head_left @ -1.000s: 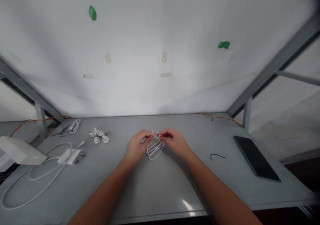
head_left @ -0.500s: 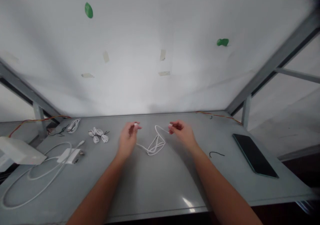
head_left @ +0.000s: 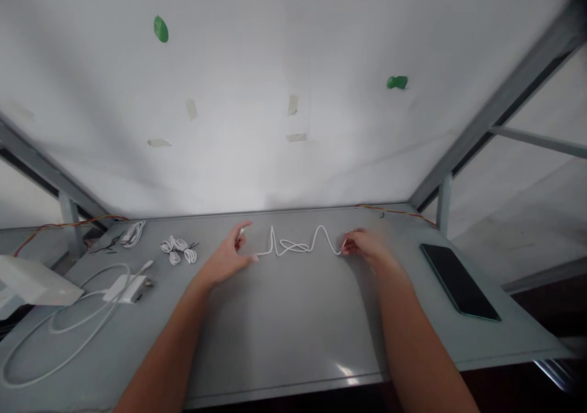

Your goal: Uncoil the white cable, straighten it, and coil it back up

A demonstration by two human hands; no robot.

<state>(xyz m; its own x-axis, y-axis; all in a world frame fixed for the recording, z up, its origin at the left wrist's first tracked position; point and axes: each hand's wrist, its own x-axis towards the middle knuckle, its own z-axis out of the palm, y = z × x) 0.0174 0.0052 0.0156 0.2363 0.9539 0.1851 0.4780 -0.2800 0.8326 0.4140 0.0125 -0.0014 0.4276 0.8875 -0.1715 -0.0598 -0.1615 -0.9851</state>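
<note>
Grey table (head_left: 284,339), two hands (head_left: 224,263) (head_left: 367,248), one cable (head_left: 298,248)

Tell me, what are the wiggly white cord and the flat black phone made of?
The thin white cable looks like smooth, soft plastic or rubber, because it bends in gentle curves. The flat black phone or tablet looks like shiny glass, because its dark face has a sheen, but I can't be sure from here.

The bare, slim left forearm (head_left: 169,346) and right forearm (head_left: 417,339) taper at narrow wrists into a slender left hand (head_left: 224,260) and right hand (head_left: 367,246).
</note>
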